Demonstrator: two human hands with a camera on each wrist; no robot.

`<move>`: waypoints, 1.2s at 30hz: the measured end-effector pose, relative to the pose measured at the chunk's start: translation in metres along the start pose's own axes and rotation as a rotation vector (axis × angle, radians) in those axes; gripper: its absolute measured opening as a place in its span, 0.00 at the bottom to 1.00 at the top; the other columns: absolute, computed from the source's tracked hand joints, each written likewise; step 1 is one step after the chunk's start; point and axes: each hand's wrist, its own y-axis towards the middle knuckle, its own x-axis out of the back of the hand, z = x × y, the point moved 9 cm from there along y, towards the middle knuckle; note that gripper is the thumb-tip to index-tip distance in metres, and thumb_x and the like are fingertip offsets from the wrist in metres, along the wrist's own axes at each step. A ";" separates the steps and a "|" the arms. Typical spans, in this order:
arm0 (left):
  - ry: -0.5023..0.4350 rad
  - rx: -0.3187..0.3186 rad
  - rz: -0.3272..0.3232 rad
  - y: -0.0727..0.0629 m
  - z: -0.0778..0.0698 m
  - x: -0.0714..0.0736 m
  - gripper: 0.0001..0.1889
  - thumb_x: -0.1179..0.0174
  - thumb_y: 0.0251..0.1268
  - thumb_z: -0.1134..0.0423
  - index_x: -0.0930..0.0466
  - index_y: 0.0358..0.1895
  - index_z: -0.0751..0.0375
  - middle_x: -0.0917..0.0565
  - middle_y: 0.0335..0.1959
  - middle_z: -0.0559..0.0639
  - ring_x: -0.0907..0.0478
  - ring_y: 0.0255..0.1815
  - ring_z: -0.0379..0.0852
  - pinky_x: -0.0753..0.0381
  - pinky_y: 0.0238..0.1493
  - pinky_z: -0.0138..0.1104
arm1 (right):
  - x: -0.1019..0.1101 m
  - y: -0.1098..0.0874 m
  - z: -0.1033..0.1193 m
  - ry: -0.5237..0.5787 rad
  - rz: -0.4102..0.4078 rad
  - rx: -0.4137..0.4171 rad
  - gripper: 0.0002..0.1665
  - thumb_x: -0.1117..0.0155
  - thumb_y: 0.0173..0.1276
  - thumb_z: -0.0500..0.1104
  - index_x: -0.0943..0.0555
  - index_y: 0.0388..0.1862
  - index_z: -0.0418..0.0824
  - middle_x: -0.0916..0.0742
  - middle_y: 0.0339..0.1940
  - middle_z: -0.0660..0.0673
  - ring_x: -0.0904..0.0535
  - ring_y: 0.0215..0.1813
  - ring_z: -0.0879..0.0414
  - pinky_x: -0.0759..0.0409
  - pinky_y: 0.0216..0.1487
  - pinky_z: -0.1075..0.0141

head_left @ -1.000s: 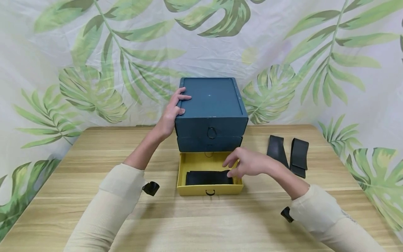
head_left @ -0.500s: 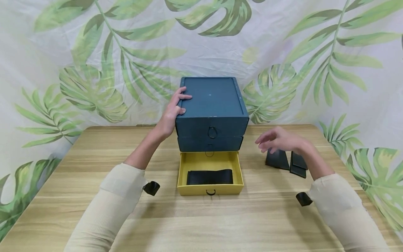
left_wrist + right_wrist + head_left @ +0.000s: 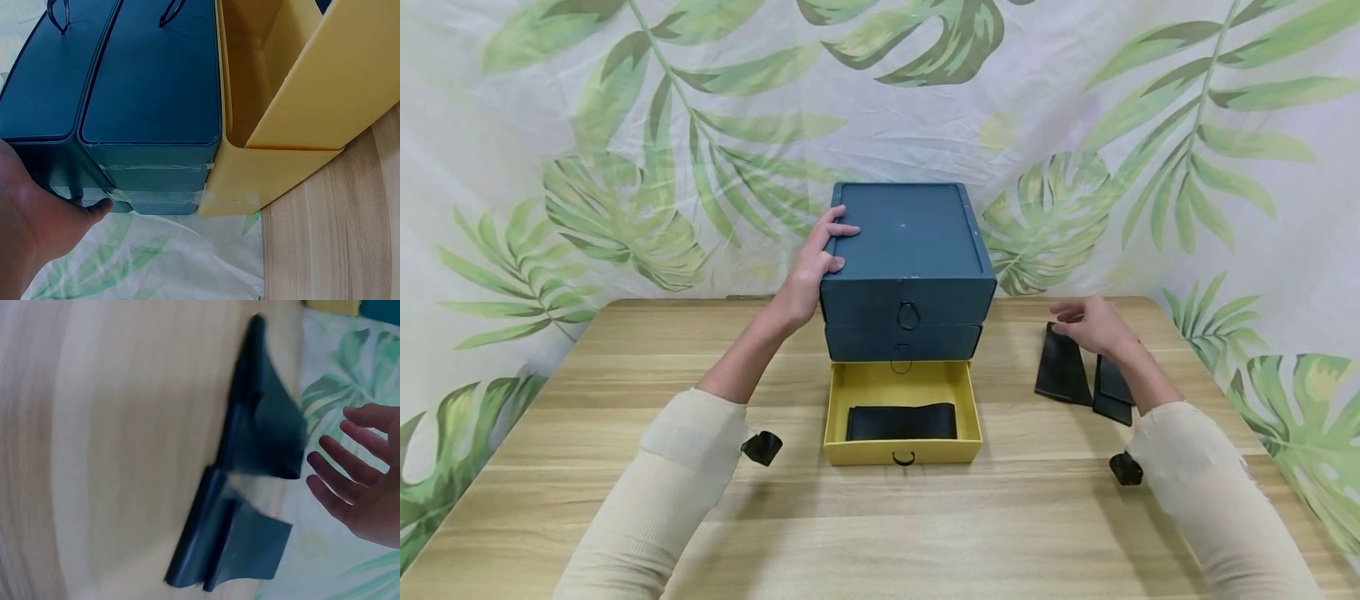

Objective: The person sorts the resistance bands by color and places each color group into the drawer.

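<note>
My left hand (image 3: 808, 271) rests on the left top edge of a stacked blue drawer box (image 3: 910, 229), fingers lying over the top; the left wrist view shows its thumb against the box. Below the blue drawers, a yellow drawer (image 3: 902, 452) is pulled out. Inside it lies a folded black leather-like strip (image 3: 901, 422). Over on the right, my right hand (image 3: 1097, 325) hovers above the far end of another folded black strip (image 3: 1062, 371), its fingers apart from it in the right wrist view (image 3: 359, 472). A third folded black strip (image 3: 1112, 392) lies beside that one, partly hidden by my wrist.
All stands on a wooden table (image 3: 850, 533). A leaf-patterned cloth (image 3: 760, 83) hangs right behind its back edge. Ring pulls (image 3: 909, 315) hang on the drawer fronts.
My right hand has left the yellow drawer, moving right and back to above the black strips on the table. The strip inside the drawer stays there. My left hand has not moved.
</note>
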 end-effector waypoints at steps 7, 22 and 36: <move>-0.007 -0.007 -0.001 -0.001 -0.003 -0.001 0.31 0.61 0.61 0.66 0.32 0.69 0.73 0.50 0.85 0.56 0.62 0.86 0.52 0.54 0.80 0.56 | -0.010 0.008 -0.015 -0.106 0.041 -0.012 0.26 0.47 0.75 0.29 0.28 0.69 0.21 0.25 0.65 0.16 0.27 0.66 0.24 0.21 0.50 0.48; -0.007 0.004 0.002 -0.001 -0.001 -0.002 0.31 0.61 0.61 0.66 0.32 0.69 0.73 0.50 0.85 0.56 0.61 0.86 0.52 0.53 0.79 0.56 | -0.006 0.013 -0.013 -0.248 0.031 -0.080 0.25 0.43 0.70 0.26 0.26 0.65 0.20 0.20 0.60 0.18 0.23 0.61 0.25 0.19 0.54 0.44; 0.011 0.003 0.002 0.000 -0.003 -0.001 0.31 0.61 0.61 0.66 0.32 0.69 0.72 0.50 0.85 0.55 0.61 0.86 0.52 0.53 0.79 0.56 | 0.019 -0.008 0.030 -0.196 -0.084 0.047 0.17 0.39 0.69 0.31 0.19 0.52 0.19 0.15 0.47 0.23 0.20 0.50 0.30 0.21 0.52 0.40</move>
